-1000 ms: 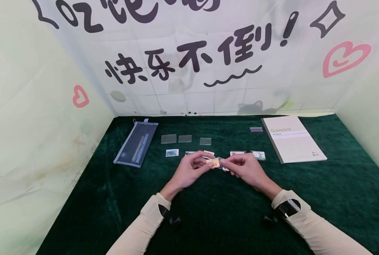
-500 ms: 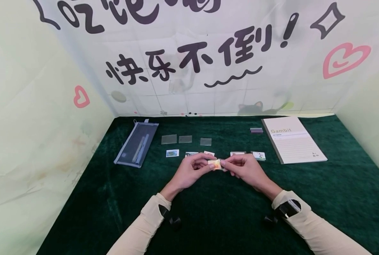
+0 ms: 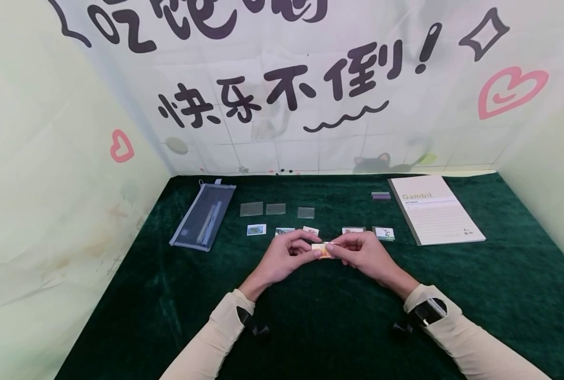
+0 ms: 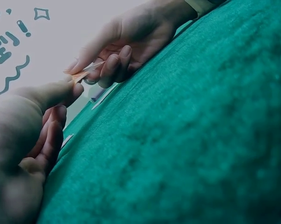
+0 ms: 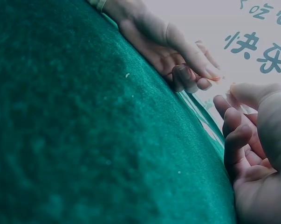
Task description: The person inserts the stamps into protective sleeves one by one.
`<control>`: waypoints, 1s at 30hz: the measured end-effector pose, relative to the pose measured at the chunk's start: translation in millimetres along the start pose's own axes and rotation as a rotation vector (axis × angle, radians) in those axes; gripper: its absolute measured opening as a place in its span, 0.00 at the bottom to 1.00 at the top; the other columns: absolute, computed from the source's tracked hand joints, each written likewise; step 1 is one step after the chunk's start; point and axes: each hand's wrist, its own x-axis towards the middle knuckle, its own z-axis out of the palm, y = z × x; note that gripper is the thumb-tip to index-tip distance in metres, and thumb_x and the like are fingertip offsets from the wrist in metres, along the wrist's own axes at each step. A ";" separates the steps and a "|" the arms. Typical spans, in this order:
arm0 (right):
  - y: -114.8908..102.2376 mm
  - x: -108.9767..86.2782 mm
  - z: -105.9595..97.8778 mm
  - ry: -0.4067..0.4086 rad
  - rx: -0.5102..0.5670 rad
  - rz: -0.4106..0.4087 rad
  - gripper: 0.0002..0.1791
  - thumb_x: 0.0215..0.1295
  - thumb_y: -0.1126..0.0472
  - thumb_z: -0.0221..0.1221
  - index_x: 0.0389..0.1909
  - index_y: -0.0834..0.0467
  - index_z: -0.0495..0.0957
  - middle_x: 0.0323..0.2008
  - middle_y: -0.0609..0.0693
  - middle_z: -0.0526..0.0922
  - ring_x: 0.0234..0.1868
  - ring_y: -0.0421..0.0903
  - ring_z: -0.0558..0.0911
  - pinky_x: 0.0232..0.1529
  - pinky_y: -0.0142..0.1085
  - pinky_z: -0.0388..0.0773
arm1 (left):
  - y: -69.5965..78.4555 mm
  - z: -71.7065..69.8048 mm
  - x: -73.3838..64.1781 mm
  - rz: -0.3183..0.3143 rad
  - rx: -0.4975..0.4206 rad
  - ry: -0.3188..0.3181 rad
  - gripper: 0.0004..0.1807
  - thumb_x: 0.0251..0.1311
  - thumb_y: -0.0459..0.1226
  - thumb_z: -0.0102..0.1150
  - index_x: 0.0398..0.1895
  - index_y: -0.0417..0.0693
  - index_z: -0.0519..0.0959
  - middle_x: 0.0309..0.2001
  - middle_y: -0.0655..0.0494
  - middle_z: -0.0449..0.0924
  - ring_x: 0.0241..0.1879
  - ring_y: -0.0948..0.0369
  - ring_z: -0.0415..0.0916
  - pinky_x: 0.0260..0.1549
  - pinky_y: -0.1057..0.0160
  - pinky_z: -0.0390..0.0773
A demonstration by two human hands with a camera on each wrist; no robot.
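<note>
Both hands meet over the front of the cloth, holding a small orange-and-white picture card (image 3: 324, 251) between them. My left hand (image 3: 282, 254) pinches the card's left end between thumb and fingers. At the other end, my right hand (image 3: 368, 256) pinches with its thumb lying over the card's right part. A clear plastic sleeve (image 4: 94, 66) shows beside the orange card in the left wrist view, at the right fingers. The right hand largely hides it in the head view. Just behind the hands lie small picture cards, including a white one (image 3: 311, 230).
Clear sleeves (image 3: 251, 209) lie in a row farther back on the green cloth (image 3: 282, 327). A blue picture card (image 3: 256, 229) is left of the hands, and a sleeved card (image 3: 384, 233) right. A zip pouch (image 3: 201, 216), purple block (image 3: 380, 196) and notebook (image 3: 437, 211) stand around.
The clear sleeve that stuck out at the right fingertips is now mostly covered. My right thumb has moved left onto the card, and the card sits slightly lower and more level.
</note>
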 end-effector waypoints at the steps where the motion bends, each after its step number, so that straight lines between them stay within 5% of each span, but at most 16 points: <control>1: 0.5 0.3 0.1 0.000 -0.003 0.000 0.13 0.77 0.46 0.66 0.49 0.50 0.91 0.33 0.54 0.88 0.28 0.47 0.82 0.27 0.34 0.79 | -0.1 0.2 -0.1 -0.003 0.004 0.000 0.14 0.74 0.47 0.69 0.58 0.59 0.85 0.44 0.59 0.93 0.38 0.63 0.86 0.42 0.66 0.80; 10: -0.3 -0.9 -1.0 0.041 0.004 0.031 0.15 0.76 0.43 0.66 0.50 0.49 0.90 0.30 0.55 0.83 0.27 0.49 0.80 0.27 0.34 0.78 | 1.9 -0.1 -1.6 -0.051 0.039 0.064 0.13 0.75 0.56 0.64 0.50 0.63 0.87 0.42 0.63 0.92 0.39 0.58 0.87 0.42 0.61 0.84; 30: 1.4 -0.2 -0.8 -0.035 -0.037 -0.005 0.13 0.76 0.44 0.66 0.47 0.48 0.89 0.32 0.56 0.86 0.30 0.51 0.83 0.33 0.36 0.81 | 2.1 0.8 -2.4 -0.043 0.071 0.004 0.10 0.75 0.53 0.66 0.49 0.63 0.88 0.42 0.65 0.93 0.43 0.62 0.87 0.47 0.61 0.80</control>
